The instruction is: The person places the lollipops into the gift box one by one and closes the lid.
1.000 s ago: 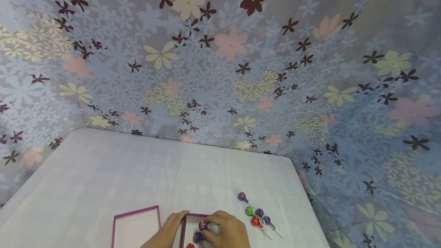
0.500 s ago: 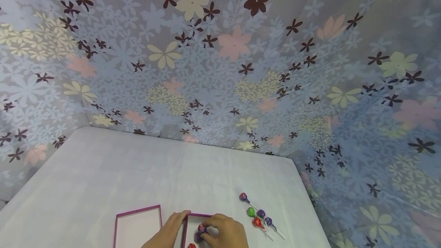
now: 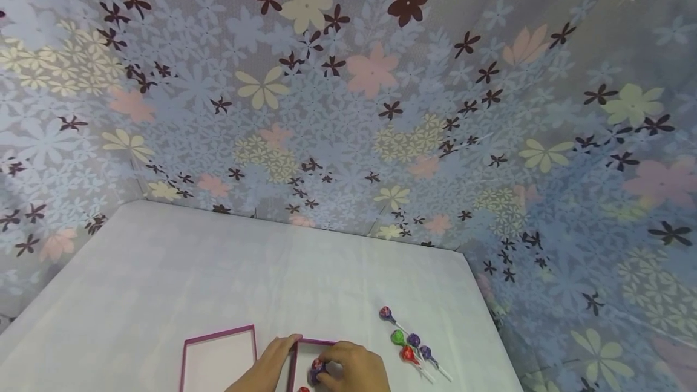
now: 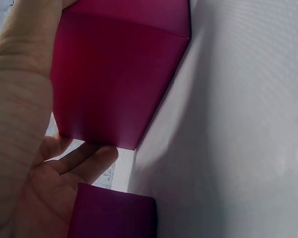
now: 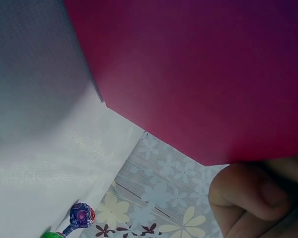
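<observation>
My right hand [image 3: 358, 368] reaches into a magenta-edged box [image 3: 316, 340] with a white inside. Its thumb and fingers pinch a lollipop [image 3: 317, 364] in a red and purple wrapper, right by a purple one low in the box. A red lollipop [image 3: 303, 389] shows at the bottom edge of the head view. My left hand [image 3: 269, 363] holds the box at its far left corner. In the left wrist view its fingers [image 4: 97, 161] bend round the end of the box's magenta wall [image 4: 114, 79]. The held lollipop is hidden in the right wrist view.
A shallow magenta-edged tray or lid [image 3: 218, 335] lies left of the box. On the right of the white table [image 3: 272, 277] are several loose lollipops: a green one [image 3: 397, 337], a red one [image 3: 408, 354] and purple ones [image 3: 386, 313]. Flowered cloth [image 3: 337, 107] hangs behind the table.
My right hand has lowered the lollipop further into the box, toward the purple one there. My left hand has stayed at the box corner.
</observation>
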Demonstrator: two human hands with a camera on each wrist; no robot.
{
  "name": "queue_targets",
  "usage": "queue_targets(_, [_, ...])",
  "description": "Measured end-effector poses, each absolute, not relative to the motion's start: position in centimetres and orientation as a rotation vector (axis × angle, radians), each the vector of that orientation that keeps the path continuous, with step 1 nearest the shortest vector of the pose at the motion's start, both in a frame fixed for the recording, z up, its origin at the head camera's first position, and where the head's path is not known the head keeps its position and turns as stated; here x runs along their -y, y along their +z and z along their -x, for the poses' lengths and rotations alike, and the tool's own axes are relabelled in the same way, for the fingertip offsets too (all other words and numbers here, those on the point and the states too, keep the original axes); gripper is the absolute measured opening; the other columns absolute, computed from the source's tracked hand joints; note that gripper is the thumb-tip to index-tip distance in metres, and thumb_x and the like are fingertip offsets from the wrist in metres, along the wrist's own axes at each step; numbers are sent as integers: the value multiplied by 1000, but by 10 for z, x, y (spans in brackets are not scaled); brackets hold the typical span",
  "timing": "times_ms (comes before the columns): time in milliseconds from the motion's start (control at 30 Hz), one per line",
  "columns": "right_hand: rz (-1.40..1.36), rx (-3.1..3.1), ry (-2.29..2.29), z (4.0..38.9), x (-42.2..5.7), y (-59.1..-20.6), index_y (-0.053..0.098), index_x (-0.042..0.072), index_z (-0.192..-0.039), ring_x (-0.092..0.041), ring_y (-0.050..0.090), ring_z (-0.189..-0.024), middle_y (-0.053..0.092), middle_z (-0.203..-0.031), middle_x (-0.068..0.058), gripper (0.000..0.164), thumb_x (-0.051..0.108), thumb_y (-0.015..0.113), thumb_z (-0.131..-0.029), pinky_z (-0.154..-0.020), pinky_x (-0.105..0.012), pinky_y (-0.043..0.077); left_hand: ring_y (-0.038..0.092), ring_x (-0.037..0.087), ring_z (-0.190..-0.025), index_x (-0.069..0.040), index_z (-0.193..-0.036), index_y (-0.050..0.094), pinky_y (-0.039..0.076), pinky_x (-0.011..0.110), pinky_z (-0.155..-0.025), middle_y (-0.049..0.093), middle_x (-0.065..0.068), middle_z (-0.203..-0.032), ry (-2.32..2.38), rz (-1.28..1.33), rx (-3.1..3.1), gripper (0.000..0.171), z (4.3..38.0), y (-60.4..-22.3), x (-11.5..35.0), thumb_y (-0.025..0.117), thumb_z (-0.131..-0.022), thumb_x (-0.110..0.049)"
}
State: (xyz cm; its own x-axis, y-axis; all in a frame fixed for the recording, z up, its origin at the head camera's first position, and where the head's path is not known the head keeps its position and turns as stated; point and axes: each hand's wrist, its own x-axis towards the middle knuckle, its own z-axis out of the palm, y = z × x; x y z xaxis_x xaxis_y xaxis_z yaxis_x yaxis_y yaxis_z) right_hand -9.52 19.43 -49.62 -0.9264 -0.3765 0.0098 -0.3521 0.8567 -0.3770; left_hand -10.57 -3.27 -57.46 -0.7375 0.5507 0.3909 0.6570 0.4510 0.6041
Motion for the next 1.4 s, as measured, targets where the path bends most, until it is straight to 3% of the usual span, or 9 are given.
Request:
queue_targets(133, [575, -2976, -592, 97, -195, -497, 79, 31, -93, -2, 67, -80, 69, -89, 20, 17, 36, 86, -78, -67, -21, 54, 52, 27, -121, 6, -143, 34, 54, 51, -96, 53, 18, -128, -1152, 1067, 2572, 99, 106, -573, 32, 66, -86, -67])
queue_targets(367, [549, -3004, -596, 99, -195, -500, 80, 29, -96, -1, 66, -77, 69, -88, 19, 23, 36, 87, -76, -64, -21, 54, 52, 24, -120, 6, -143, 34, 54, 47, -96, 54, 17, -127, -1128, 1086, 2533, 96, 106, -574, 33, 61, -89, -69])
queue_targets(600, [510, -2959, -588, 100, -195, -501, 80, 29, -97, -1, 66, -79, 69, -88, 19, 22, 37, 86, -77, -66, -22, 54, 52, 25, -117, 6, -142, 34, 57, 39, -90, 54, 19, -125, -1171, 1078, 2535, 96, 106, -575, 32, 64, -88, -67])
queue_targets(967, [594, -2904, -566, 96, -197, -498, 79, 32, -91, -1, 68, -84, 70, -89, 23, 14, 41, 83, -80, -72, -25, 56, 52, 27, -121, 6, -143, 32, 56, 48, -92, 52, 19, -128, -1164, 1097, 2518, 95, 106, -577, 32, 61, -90, -67])
queue_targets(1100, [627, -2910, -539, 95, -197, -498, 80, 31, -91, 1, 66, -79, 69, -87, 23, 16, 41, 83, -79, -69, -23, 55, 51, 29, -121, 5, -144, 33, 54, 50, -96, 52, 18, -129, -1152, 1080, 2538, 96, 106, -577, 33, 62, -88, -68])
queue_targets(1400, [708, -2876, -589, 88, -196, -493, 81, 26, -95, 5, 63, -74, 71, -86, 20, 22, 42, 82, -80, -64, -18, 52, 50, 36, -122, 5, -146, 30, 53, 59, -91, 50, 22, -131, -1221, 1085, 2592, 97, 106, -575, 33, 66, -88, -64])
